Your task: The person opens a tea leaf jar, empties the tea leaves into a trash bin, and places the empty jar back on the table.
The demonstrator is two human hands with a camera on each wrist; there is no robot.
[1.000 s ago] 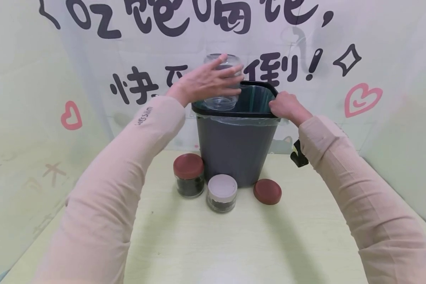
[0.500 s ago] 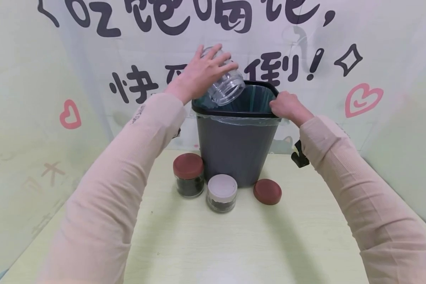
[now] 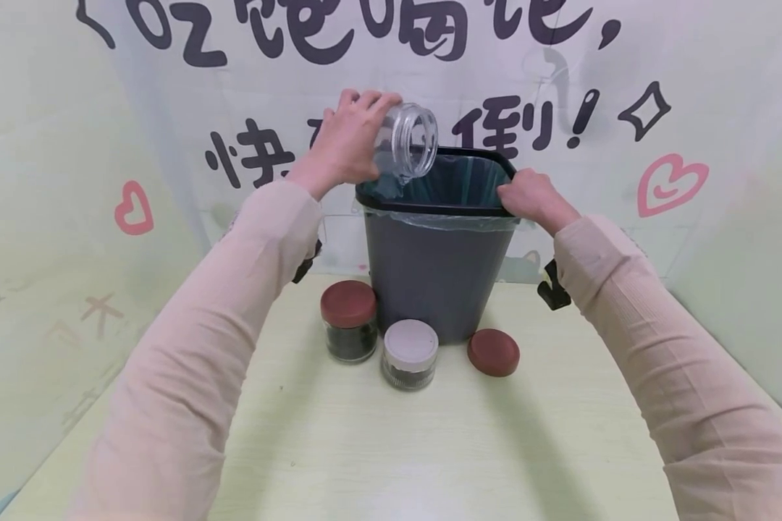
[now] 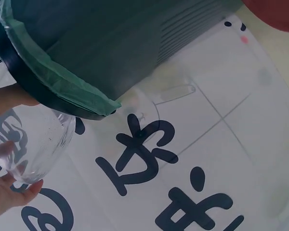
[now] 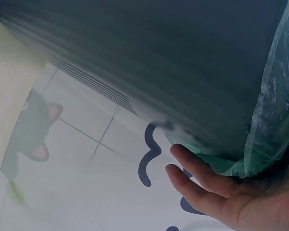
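"Over the waste bin's (image 3: 439, 271) mouth, taken as a dial from the head view, what sits near ten o'clock?"

"The left hand (image 3: 350, 137), gripping a clear glass jar (image 3: 400, 139), with fingers across the upper side and the thumb lower down. The jar is tipped onto its side, lidless, mouth facing roughly three."

"Is it above the bin?"

"Yes, over the rim on that side. The left wrist view has the black rim crossing in front of part of the glass."

"And the right hand (image 3: 531, 195)?"

"At three o'clock, gripping the rim. Its own wrist view shows two fingers (image 5: 195, 192) outside the bin, next to the green plastic liner (image 5: 279, 96); the thumb is hidden."

"What's down on the bench (image 3: 456, 449)?"

"A red-lidded jar (image 3: 348, 311) stands upright at seven, dark inside, just beside the bin; I can't tell whether they touch. At six, a white-lidded jar (image 3: 410, 347) stands in front of the bin. Near five lies a loose red lid (image 3: 493, 352), close to the bin's foot."

"Anything else?"

"Beige sleeves (image 3: 195, 340) on both arms, and at twelve a pale backdrop (image 3: 169, 130) printed with black characters (image 3: 255, 153)."
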